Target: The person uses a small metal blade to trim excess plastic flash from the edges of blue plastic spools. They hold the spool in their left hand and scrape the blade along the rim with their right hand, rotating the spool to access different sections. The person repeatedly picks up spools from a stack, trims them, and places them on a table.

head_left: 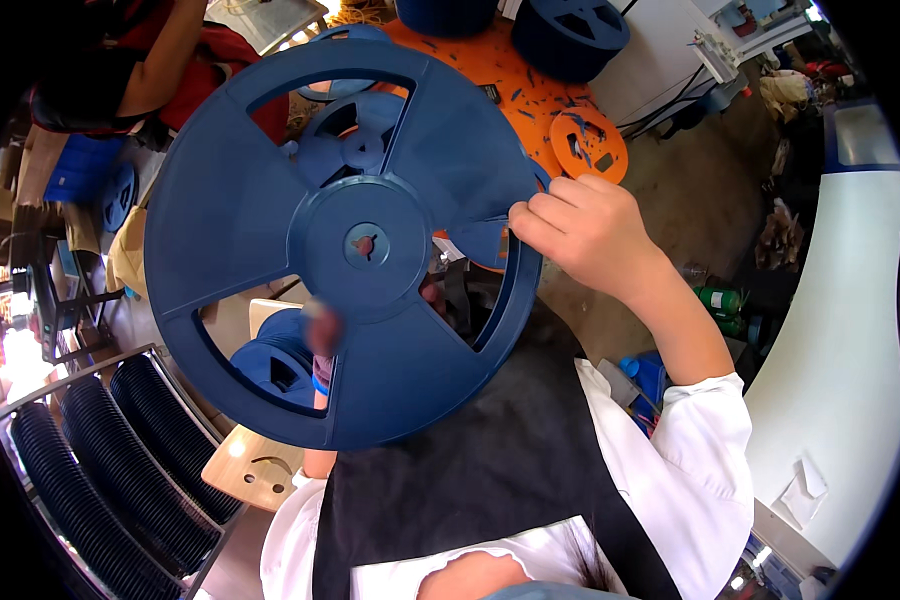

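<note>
Head view: right hand's fingers are curled shut on the edge of a big blue reel, which is tilted up in front of the black apron. Left hand is a blur, mostly hidden at a lower cutout, so can't tell if it's gripping. Past that there's an orange surface with blue bits, an orange reel and stacked dark reels, plus someone else's arm upper left

The right hand was curled, fingers gripping the right rim of the reel, its forearm slanting up from below. The left hand, blurred, showed partly through the reel's lower-left window.
</note>
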The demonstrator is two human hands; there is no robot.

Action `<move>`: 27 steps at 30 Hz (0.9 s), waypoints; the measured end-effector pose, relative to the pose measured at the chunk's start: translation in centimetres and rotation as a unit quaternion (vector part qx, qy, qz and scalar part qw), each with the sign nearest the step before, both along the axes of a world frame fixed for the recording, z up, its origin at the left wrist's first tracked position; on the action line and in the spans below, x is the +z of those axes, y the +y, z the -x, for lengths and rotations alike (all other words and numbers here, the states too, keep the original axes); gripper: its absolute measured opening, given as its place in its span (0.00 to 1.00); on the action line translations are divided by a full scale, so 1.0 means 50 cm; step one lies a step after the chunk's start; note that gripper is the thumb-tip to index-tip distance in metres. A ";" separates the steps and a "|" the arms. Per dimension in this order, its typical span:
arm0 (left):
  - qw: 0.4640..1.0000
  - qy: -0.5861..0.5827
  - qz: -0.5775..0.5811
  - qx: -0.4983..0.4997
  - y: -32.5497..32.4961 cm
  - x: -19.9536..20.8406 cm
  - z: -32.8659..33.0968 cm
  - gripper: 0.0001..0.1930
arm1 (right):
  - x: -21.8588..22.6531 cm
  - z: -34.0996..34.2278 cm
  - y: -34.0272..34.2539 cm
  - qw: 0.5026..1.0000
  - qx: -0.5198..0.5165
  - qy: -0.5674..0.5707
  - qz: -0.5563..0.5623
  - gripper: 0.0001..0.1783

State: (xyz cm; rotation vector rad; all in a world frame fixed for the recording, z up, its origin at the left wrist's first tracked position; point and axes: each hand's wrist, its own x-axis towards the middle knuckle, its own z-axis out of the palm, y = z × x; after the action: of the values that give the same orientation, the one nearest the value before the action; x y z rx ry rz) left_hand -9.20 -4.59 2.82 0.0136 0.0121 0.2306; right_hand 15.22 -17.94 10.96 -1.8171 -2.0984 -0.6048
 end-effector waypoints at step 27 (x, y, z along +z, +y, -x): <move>0.999 -0.022 0.020 -0.021 -0.004 0.007 -0.011 0.50 | 0.032 -0.001 0.015 0.999 0.050 -0.003 -0.018 0.09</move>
State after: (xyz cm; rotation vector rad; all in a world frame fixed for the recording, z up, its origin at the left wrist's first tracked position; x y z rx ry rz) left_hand -8.67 -4.77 3.15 -0.0309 -0.0270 0.1887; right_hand 15.29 -17.17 12.54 -1.6819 -2.1530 -0.6186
